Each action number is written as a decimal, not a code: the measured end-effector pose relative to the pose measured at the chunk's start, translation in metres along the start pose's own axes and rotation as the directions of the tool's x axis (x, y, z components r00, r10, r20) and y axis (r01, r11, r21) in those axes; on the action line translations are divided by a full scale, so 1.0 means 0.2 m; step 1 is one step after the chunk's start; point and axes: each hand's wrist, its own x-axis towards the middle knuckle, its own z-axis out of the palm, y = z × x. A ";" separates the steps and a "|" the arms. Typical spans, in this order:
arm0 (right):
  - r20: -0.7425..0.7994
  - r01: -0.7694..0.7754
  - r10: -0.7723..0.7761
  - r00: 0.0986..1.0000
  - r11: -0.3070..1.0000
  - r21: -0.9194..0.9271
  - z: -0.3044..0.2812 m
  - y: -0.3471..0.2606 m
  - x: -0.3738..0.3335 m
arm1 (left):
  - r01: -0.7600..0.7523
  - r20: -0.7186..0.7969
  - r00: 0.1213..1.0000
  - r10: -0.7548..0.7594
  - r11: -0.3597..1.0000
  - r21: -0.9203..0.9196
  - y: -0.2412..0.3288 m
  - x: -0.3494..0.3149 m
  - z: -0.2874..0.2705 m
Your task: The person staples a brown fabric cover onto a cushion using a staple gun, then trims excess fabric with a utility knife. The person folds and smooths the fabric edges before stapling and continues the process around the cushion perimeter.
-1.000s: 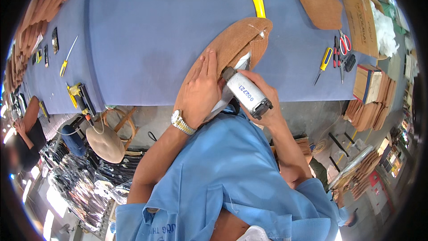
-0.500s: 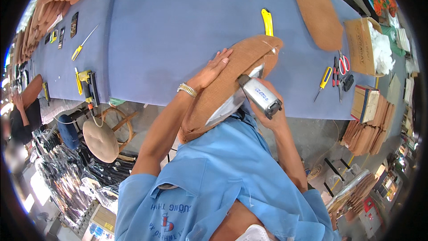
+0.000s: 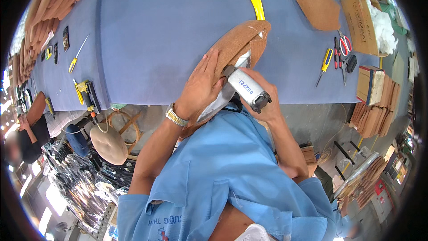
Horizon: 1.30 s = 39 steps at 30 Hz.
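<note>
A long, rounded brown fabric cushion leans between the table edge and my body, its pale underside partly showing. My left hand lies on its left side, fingers stretched out, thumb beside the nose of a staple gun. My right hand is wrapped round that silver and black gun, mostly behind its body. The gun's nose meets the fabric edge by the pale underside; whether it presses on it I cannot tell. Just past the cushion's far end is a yellow-handled cutter.
A blue-covered table spans ahead. At right lie a brown padded panel, a screwdriver, scissors and a carton of white stuffing. Another staple gun and a screwdriver are at left. A person works far left.
My left hand has slid down the cushion toward me, bringing its thumb close to the staple gun's nose. The gun stays at about the same edge. The whole view has shifted slightly.
</note>
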 end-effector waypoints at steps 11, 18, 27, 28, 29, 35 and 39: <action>0.066 -0.009 0.008 0.998 1.000 0.012 0.00 0.00 -0.03 | 0.056 -0.005 0.998 -0.055 0.996 0.064 0.03 -0.01 -0.01; 0.093 -0.181 0.180 0.979 0.983 0.001 0.01 -0.08 0.02 | 0.135 -0.040 0.991 -0.131 0.984 0.114 0.07 0.01 0.02; 0.045 0.093 -0.091 0.995 0.995 -0.046 0.02 -0.03 -0.03 | 0.102 -0.070 0.993 -0.096 0.992 0.078 0.06 0.00 0.00; 0.047 0.111 -0.110 0.993 0.993 -0.027 0.02 -0.05 -0.03 | 0.100 -0.075 0.993 -0.095 0.993 0.065 0.06 0.00 0.00; 0.052 0.098 -0.096 0.994 0.994 -0.048 0.02 -0.05 -0.03 | 0.097 -0.067 0.993 -0.092 0.992 0.076 0.05 0.00 0.01; 0.115 -0.149 0.148 0.982 0.989 -0.001 0.02 -0.10 -0.02 | 0.119 -0.028 0.993 -0.116 0.984 0.130 0.06 -0.01 0.04; 0.135 -0.140 0.142 0.981 0.990 -0.022 0.02 -0.09 0.00 | -0.008 0.054 0.998 0.013 0.996 -0.088 0.01 0.02 -0.04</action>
